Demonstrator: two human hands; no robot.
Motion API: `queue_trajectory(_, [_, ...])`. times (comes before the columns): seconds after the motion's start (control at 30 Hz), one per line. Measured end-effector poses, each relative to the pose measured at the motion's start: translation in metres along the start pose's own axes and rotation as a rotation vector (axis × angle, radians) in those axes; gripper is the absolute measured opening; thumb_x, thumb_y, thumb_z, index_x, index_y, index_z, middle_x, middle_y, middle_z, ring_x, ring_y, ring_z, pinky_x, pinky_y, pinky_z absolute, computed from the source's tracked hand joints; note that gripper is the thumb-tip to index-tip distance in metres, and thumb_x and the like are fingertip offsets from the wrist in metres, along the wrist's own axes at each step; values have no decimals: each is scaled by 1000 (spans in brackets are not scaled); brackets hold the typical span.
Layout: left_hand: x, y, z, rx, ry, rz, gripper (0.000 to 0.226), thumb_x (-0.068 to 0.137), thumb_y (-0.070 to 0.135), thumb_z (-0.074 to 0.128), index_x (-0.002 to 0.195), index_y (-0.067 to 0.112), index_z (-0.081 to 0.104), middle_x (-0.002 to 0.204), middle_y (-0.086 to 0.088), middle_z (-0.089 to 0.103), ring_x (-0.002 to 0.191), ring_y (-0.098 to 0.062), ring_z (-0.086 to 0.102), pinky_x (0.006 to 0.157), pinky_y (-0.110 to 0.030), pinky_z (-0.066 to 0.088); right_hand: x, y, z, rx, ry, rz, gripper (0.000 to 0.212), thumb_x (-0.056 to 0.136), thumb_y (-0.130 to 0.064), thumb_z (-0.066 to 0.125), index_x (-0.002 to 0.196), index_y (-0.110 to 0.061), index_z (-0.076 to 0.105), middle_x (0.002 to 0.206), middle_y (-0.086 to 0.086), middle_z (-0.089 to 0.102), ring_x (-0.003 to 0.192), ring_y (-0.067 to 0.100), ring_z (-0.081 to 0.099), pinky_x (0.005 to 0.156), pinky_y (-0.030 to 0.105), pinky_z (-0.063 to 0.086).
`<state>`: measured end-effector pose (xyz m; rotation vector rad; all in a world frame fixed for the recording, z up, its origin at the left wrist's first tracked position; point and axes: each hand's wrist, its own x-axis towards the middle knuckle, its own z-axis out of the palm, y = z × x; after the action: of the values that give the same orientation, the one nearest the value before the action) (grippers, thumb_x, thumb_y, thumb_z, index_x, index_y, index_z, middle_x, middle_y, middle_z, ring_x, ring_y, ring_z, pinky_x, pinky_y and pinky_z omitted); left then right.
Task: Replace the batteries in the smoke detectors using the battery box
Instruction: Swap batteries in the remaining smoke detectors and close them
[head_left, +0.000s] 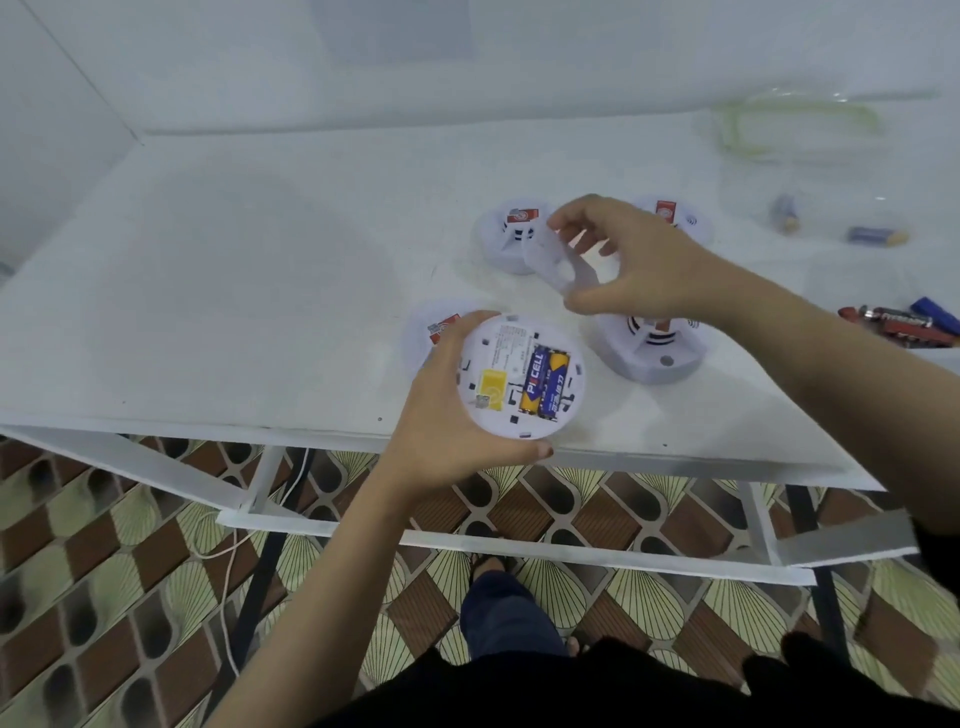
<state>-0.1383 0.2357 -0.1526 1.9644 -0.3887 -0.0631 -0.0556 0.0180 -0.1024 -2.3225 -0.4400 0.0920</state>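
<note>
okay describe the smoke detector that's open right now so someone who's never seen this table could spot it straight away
Go to the near edge of the white table, where the left hand holds a round white smoke detector back side up. Unlike the four detectors lying nearby, it shows two blue and orange batteries and a yellow sticker.

A white table (208, 270) fills the upper view, its white frame bars showing under the near edge. Below the table lies a patterned tile floor (130, 597) of brown and cream shapes. A thin white cord (226, 566) trails across the floor beneath the table's left part.
</note>
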Motion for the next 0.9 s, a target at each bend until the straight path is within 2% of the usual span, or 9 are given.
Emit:
queue_trajectory(0.1, [1, 0, -18, 23, 60, 22, 102, 41, 39, 89, 131, 27, 41, 124, 19, 53, 113, 5, 53, 83, -5, 43, 11, 5, 10, -93, -44, -14, 62, 71, -12, 71, 128, -20, 46, 122, -3, 51, 106, 11, 51, 84, 20, 41])
queue_trajectory(0.23, [8, -3, -32, 86, 73, 59, 105, 44, 37, 91, 133, 23, 39, 125, 16, 51, 114, 4, 52, 86, -7, 44, 16, 11, 20, -221, -111, -26, 65, 72, -14, 71, 131, -18, 45, 125, -1, 51, 110, 13, 48, 96, 32, 40])
queue_trajectory(0.33, [16, -4, -34, 92, 79, 67, 101, 45, 42, 86, 132, 27, 37, 125, 19, 49, 115, 4, 51, 87, -7, 44, 14, 14, 21, -206, -98, -15, 61, 77, -17, 68, 133, -19, 44, 132, 0, 49, 115, 10, 45, 98, 28, 36])
queue_trajectory(0.43, [24, -1, -29, 102, 103, 82, 99, 44, 41, 87, 129, 29, 37, 122, 25, 48, 113, 9, 50, 86, -4, 41, 3, 8, 19, -41, 16, -1, 36, 87, -19, 60, 121, -23, 51, 125, -6, 53, 106, 11, 53, 88, 22, 41])
queue_trajectory(0.5, [29, 2, -22, 93, 126, 96, 99, 44, 31, 91, 127, 29, 37, 121, 24, 48, 113, 11, 49, 87, -4, 40, -11, -1, 18, 93, 93, 17, 22, 91, -16, 55, 111, -25, 53, 114, -14, 56, 94, 14, 62, 76, 17, 48])
queue_trajectory(0.57, [33, 4, -12, 90, 154, 118, 101, 44, 20, 94, 127, 25, 37, 121, 21, 48, 113, 11, 48, 88, -4, 40, -27, -11, 20, 193, 140, 11, 17, 93, -15, 53, 107, -23, 53, 108, -16, 59, 79, 15, 66, 68, 21, 51])
queue_trajectory(0.63, [37, 7, -1, 90, 184, 130, 103, 45, 13, 96, 128, 22, 37, 122, 18, 48, 113, 12, 48, 88, -4, 40, -43, -17, 21, 241, 174, 5, 18, 93, -16, 52, 107, -26, 50, 106, -11, 62, 73, 12, 67, 65, 28, 54])
queue_trajectory(0.73, [42, 12, 15, 106, 209, 143, 101, 47, 15, 95, 130, 19, 38, 122, 13, 49, 114, 11, 47, 89, -3, 39, -62, -19, 22, 229, 240, -9, 31, 91, -14, 54, 113, -34, 43, 103, -7, 64, 75, 11, 68, 63, 25, 54])
queue_trajectory(0.9, [50, 22, 42, 103, 210, 170, 100, 50, 27, 92, 134, 19, 38, 126, 4, 48, 117, -1, 49, 96, -17, 45, -83, -8, 18, 195, 325, -40, 34, 90, -4, 53, 120, -19, 51, 104, -9, 65, 80, 1, 67, 61, 14, 52])
